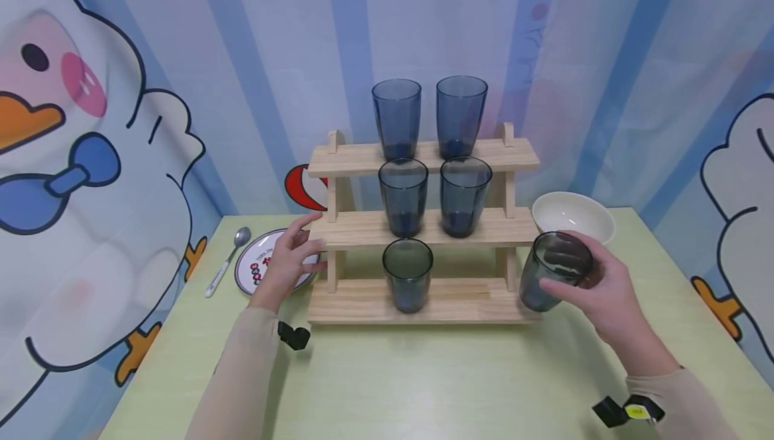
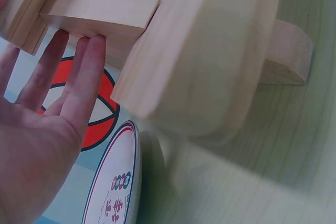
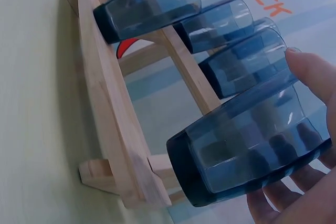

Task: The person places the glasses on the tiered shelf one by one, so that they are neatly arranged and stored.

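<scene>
A three-tier wooden rack (image 1: 353, 302) stands on the table with blue-grey glasses on its tiers. My right hand (image 1: 607, 299) holds one such glass (image 3: 247, 135), thumb on one side and fingers on the other. That glass is slightly tilted beside the right end of the bottom tier. My left hand (image 1: 284, 269) is at the rack's left side, its mostly straight fingers (image 2: 89, 77) touching the wooden upright (image 2: 100, 14). On the bottom tier stands a single glass (image 1: 408, 275). Two glasses are on the middle tier, including one glass (image 1: 403, 198), and two on the top, including another glass (image 1: 461, 117).
Behind my right hand sits a white bowl (image 1: 571, 215). A plate with a printed rim (image 1: 244, 272) lies partly under my left hand, with a spoon (image 1: 226, 262) to its left. A curtain (image 1: 272, 91) with duck pictures hangs behind the table (image 1: 423, 379).
</scene>
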Motion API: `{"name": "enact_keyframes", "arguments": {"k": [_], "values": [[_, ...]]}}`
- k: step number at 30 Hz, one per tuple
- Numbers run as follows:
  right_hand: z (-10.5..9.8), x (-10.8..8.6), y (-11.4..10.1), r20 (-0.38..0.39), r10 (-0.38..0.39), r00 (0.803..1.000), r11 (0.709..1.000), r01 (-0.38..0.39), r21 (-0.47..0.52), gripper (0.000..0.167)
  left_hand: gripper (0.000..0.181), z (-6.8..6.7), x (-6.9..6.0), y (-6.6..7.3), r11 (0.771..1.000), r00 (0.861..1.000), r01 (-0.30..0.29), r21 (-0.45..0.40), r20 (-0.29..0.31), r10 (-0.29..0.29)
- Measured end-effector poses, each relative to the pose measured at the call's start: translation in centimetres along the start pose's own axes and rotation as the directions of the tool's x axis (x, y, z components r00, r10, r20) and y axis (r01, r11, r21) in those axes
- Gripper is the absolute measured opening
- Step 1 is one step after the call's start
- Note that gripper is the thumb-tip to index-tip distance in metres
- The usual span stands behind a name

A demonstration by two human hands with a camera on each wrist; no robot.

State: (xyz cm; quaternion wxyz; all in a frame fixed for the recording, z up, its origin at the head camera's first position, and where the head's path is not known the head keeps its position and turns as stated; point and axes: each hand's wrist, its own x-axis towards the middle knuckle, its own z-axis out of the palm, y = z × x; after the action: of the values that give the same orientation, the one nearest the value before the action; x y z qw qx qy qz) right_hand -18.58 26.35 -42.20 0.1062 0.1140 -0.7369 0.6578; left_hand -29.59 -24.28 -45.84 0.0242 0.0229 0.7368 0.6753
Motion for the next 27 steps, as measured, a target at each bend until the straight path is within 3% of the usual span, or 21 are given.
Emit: {"name": "enact_keyframes", "arguments": {"k": [9, 14, 27], "values": [[2.1, 0.7, -0.1, 0.074, -0.023, 0.997, 0.994, 0.031, -0.104, 0.076, 0.059, -0.1, -0.1, 0.0, 1.000, 1.000, -0.010, -0.005, 0.010, 0.010], [3.5, 1.2, 0.0, 0.103, -0.030, 0.994, 0.995, 0.040, -0.094, 0.076, 0.058, 0.0, -0.2, 0.1, 1.000, 1.000, -0.014, -0.007, 0.008, 0.014], [6.8, 2.0, 0.5, 0.181, 0.038, 0.983, 0.997, -0.025, -0.076, 0.080, 0.058, 0.0, -0.2, 0.1, 1.000, 1.000, -0.018, -0.021, 0.009, 0.018]]}}
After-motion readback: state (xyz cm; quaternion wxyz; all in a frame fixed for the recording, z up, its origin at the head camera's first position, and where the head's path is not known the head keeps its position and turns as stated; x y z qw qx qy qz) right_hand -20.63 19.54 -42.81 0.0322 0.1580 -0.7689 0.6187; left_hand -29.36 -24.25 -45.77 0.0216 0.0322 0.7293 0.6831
